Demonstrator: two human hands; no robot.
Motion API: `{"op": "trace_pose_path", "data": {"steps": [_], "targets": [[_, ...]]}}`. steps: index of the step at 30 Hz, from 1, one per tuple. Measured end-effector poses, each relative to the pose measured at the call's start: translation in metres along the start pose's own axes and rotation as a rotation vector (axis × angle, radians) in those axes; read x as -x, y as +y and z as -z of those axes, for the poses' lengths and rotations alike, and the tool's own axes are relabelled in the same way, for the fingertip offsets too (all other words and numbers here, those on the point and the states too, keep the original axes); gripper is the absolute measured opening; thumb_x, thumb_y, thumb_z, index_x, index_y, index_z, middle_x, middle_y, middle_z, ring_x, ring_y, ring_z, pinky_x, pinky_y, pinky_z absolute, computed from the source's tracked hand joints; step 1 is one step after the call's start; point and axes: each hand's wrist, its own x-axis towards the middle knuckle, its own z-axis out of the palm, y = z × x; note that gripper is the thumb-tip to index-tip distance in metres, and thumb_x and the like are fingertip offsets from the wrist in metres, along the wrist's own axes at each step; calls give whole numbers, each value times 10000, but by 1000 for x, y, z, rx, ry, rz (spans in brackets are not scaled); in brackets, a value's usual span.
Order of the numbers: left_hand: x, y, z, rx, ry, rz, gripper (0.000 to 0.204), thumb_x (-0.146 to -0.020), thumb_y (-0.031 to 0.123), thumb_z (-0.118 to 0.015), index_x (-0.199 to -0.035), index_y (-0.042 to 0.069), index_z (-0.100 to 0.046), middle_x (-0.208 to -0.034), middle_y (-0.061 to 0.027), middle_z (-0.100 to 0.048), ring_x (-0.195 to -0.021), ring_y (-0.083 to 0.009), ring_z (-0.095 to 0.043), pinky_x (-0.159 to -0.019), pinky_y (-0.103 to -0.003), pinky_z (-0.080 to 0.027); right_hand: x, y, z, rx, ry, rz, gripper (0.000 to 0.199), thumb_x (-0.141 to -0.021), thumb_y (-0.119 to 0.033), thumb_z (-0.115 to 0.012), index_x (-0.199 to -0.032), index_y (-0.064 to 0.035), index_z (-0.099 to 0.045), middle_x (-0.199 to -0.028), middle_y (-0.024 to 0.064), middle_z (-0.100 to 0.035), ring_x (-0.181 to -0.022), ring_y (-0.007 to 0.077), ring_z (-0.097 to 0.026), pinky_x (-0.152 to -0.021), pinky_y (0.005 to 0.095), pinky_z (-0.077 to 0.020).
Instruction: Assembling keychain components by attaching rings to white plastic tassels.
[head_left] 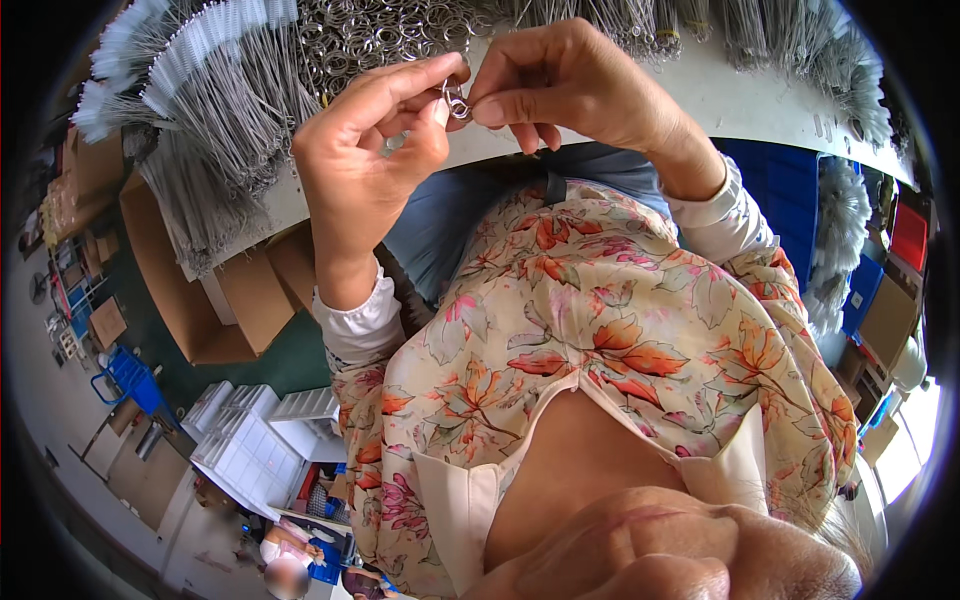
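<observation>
Between my two hands, above the table's near edge, are small shiny metal rings; they look like split key rings, and I cannot tell how many. My left hand pinches them from the left with thumb and fingertips. From the right, the thumb and forefinger of my right hand close on the same rings, its other fingers curled below. A heap of loose metal rings lies just beyond my left hand. Left of it are bundles of thin wire brushes with pale bristle ends and looped wire stems.
The white table also bears more wire brush bundles at the far right. Below its left end stands an open cardboard box. A blue bin is at the right. White plastic drawers and another person are farther off, lower left.
</observation>
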Motion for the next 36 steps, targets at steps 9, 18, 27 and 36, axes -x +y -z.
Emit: {"op": "trace_pose_path", "data": {"steps": [9,18,27,36], "targets": [[13,-24,15,69,35,244,212,-858,40,-586,-1056,-33,-600,-905,-69,-638,-787,-105,-613,-700,-223,-509,-6,50,-26,426,257,262,99,-819,-105,-607,-909,-64,-598,-757,60,-599,-569,158,-557,-501,244,-450],[-3,-34,183,-990,596,178,179,-787,193,-649,-881,41,-665,-731,-51,-661,-647,-135,-612,-597,-257,-464,-1,99,-40,1072,332,657,195,-657,-75,-655,-850,-83,-630,-832,12,-577,-806,192,-541,-716,318,-417],[-20,-54,202,-1102,557,201,193,-772,249,-650,-787,58,-629,-699,-77,-644,-635,-213,-619,-616,-322,-472,5,69,-10,906,437,607,230,-649,9,-713,-850,-66,-630,-837,50,-595,-797,224,-550,-701,323,-453],[16,-68,302,-960,647,673,223,-823,223,-590,-773,6,-607,-638,-90,-590,-511,-132,-519,-473,-307,-429,-41,35,100,1315,753,244,231,-819,-298,-590,-935,-99,-611,-865,85,-621,-688,284,-617,-592,357,-492]]}}
